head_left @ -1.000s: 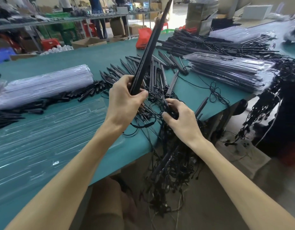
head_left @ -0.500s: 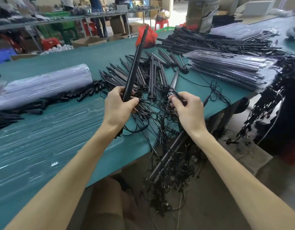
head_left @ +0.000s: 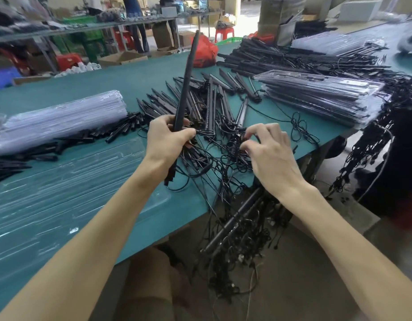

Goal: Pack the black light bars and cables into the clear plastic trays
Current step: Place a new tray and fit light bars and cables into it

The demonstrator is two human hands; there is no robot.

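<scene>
My left hand (head_left: pixel 167 140) grips the near-upright light bar (head_left: pixel 187 77) just right of the clear tray (head_left: pixel 96 172); my right hand (head_left: pixel 269 151) pinches tangled cables (head_left: pixel 221 162).

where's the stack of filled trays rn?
Head view, right side of the green table: the tray stack sits beyond the right hand, with loose bars to its left and cables hanging off the edge beside it.

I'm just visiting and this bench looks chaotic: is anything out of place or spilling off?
Yes. A tangle of black cables, with a few light bars in it, spills over the green table's near edge and hangs toward the floor. The right hand picks at its top; the left hand grips one bar nearly upright.
</scene>
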